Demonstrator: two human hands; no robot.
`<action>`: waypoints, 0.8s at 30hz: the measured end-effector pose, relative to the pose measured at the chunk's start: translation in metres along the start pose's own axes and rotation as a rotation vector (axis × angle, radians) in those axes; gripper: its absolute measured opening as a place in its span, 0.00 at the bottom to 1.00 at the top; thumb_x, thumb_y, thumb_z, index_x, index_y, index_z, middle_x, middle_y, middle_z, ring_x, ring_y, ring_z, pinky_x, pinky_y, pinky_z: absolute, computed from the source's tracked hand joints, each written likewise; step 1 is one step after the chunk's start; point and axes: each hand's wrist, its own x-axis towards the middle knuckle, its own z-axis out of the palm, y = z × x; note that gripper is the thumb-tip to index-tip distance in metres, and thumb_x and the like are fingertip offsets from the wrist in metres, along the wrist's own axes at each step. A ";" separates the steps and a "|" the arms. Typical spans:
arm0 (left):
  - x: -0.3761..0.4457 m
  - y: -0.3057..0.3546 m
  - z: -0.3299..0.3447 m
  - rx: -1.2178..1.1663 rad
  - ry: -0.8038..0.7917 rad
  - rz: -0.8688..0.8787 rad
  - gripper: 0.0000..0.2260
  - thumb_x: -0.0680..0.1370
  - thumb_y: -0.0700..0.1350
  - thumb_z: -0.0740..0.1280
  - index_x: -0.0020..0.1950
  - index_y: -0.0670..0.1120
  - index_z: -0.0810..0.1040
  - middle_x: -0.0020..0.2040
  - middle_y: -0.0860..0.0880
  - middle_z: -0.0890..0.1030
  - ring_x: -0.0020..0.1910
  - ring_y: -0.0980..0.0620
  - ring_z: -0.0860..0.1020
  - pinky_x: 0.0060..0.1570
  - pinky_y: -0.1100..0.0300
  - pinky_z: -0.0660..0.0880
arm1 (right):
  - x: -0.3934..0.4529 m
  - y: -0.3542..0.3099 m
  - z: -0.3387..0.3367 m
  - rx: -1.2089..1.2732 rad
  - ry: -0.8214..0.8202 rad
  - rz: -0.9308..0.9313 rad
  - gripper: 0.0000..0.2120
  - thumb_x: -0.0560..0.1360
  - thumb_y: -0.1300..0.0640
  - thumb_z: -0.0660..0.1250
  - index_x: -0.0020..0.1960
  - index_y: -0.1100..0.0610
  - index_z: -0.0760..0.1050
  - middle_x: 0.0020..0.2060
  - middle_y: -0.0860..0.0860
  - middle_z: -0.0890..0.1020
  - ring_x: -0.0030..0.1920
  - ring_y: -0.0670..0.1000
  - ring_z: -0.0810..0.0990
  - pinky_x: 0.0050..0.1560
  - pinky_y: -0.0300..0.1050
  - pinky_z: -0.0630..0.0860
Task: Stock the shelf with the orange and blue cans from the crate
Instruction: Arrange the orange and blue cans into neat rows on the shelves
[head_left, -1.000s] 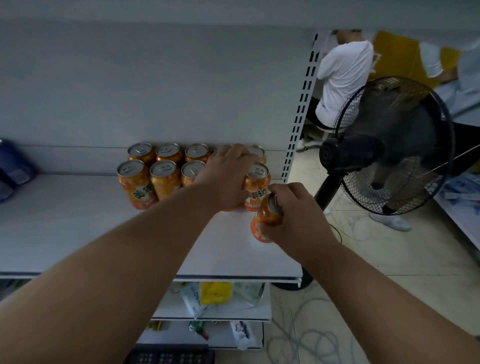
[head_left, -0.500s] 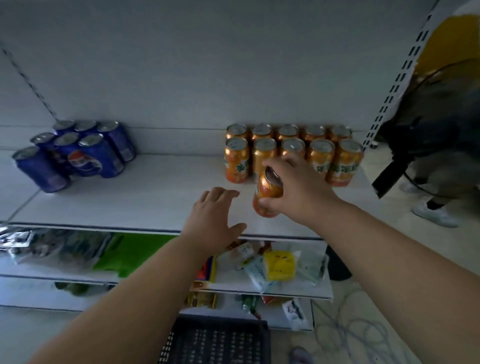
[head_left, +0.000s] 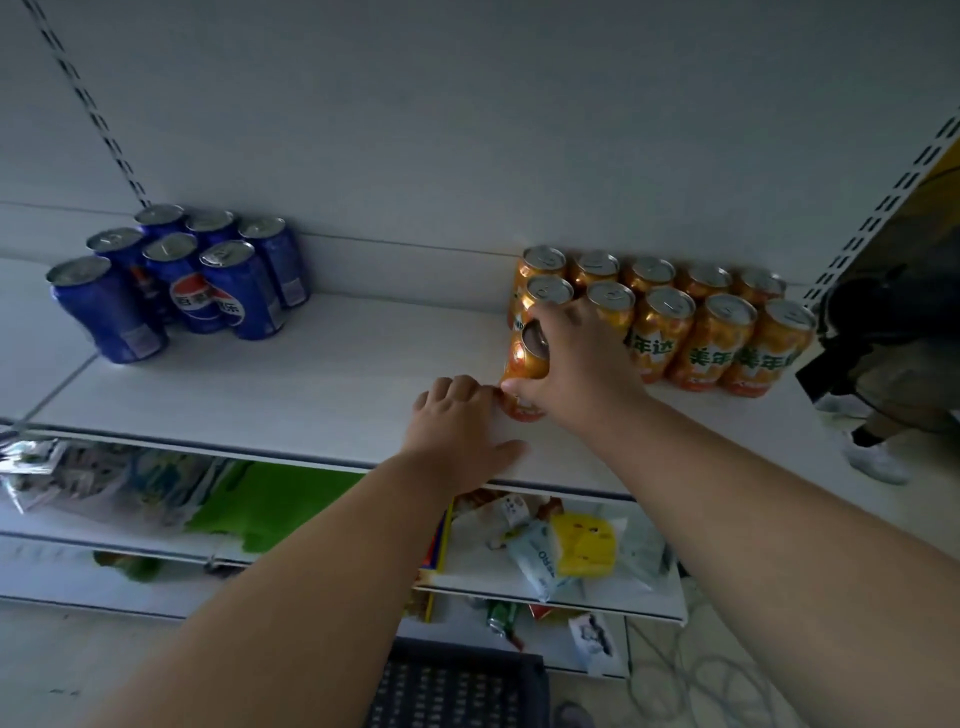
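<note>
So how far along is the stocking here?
Done: seven blue cans grouped at left, ten orange cans in two rows at right. In hand: right hand setting an orange can on the shelf. Left hand empty. Crate contents not visible.

Tilted orange can (head_left: 524, 364) before upright orange cluster (head_left: 691, 322); blue cluster (head_left: 176, 280) far left.

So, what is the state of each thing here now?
Held can: gripped by right hand, tilted, at the shelf.
Orange cans: upright, two rows.
Blue cans: upright, clustered.
Left hand: empty, flat on shelf.
Crate: on floor, contents not visible.
</note>
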 end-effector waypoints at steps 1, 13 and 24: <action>0.003 0.002 0.004 0.007 0.009 -0.003 0.34 0.71 0.68 0.63 0.73 0.52 0.67 0.68 0.49 0.69 0.69 0.46 0.62 0.68 0.51 0.58 | 0.002 0.002 0.004 0.004 0.013 0.008 0.39 0.64 0.38 0.76 0.69 0.51 0.66 0.64 0.55 0.71 0.63 0.59 0.72 0.60 0.54 0.74; 0.011 -0.003 0.012 -0.008 0.050 0.016 0.28 0.72 0.68 0.60 0.69 0.60 0.69 0.66 0.52 0.69 0.68 0.47 0.61 0.67 0.51 0.58 | -0.026 0.028 0.010 0.235 0.067 0.042 0.32 0.73 0.50 0.72 0.73 0.52 0.65 0.67 0.53 0.70 0.65 0.53 0.72 0.61 0.45 0.71; 0.025 0.023 0.003 -0.260 0.099 -0.174 0.29 0.70 0.69 0.63 0.65 0.53 0.75 0.61 0.52 0.79 0.62 0.47 0.74 0.60 0.53 0.69 | -0.011 0.056 0.005 0.358 0.023 -0.111 0.21 0.72 0.50 0.74 0.60 0.52 0.72 0.54 0.46 0.75 0.53 0.45 0.75 0.49 0.37 0.73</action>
